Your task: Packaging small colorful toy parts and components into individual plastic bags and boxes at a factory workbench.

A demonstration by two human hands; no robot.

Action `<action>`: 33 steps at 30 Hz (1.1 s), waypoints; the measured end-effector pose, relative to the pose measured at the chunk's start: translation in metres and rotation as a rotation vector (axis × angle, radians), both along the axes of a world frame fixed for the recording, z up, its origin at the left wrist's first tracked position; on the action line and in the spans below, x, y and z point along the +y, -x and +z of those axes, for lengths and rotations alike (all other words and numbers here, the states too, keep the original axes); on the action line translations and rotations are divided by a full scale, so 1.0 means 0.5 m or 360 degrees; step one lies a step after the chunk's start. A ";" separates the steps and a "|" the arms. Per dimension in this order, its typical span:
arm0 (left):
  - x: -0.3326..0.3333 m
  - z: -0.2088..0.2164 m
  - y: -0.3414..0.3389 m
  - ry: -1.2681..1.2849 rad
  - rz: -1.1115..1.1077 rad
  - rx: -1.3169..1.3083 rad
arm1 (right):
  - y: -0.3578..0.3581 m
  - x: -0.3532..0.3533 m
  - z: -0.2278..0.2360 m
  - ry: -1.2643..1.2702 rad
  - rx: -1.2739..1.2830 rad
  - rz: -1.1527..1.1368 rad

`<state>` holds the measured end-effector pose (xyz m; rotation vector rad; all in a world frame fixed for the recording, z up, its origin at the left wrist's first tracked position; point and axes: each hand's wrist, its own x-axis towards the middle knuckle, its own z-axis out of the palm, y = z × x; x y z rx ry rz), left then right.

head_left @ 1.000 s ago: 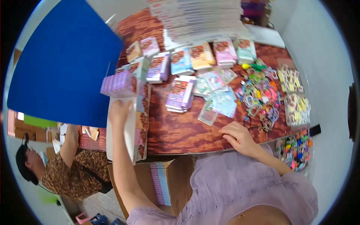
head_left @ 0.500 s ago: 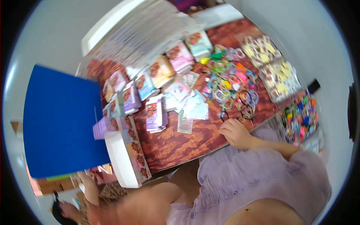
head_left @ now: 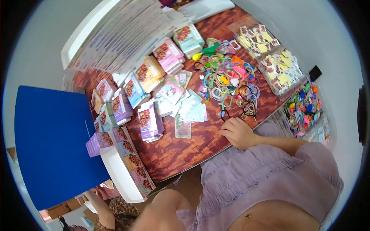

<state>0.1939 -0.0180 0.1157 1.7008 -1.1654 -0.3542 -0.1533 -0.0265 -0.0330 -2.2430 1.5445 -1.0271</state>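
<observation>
Wide reddish wooden table, crowded. At far left, a big blue board, upright. White display box of small printed packs at the near left edge. Stacks of pastel boxes mid-table. Tangle of coloured hair ties to the right. Right hand resting loosely curled on the table's near edge, gripping nothing, just beside the ties. Left hand hidden; grip impossible to tell.

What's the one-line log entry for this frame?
right hand: fist on wooden table edge | nearest: hair ties | left hand: not in view
</observation>
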 end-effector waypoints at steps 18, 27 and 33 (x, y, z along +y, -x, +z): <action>-0.652 -0.267 0.201 -0.0578 -0.0685 -0.0891 | -0.004 0.000 -0.013 0.0001 -0.0071 0.0010; -0.676 -0.245 0.220 -0.0612 -0.0536 -0.0827 | -0.007 -0.001 -0.009 0.0003 -0.0058 -0.0041; -0.686 -0.256 0.226 -0.0497 -0.0358 -0.0764 | -0.005 -0.002 -0.006 0.0054 -0.0107 -0.0015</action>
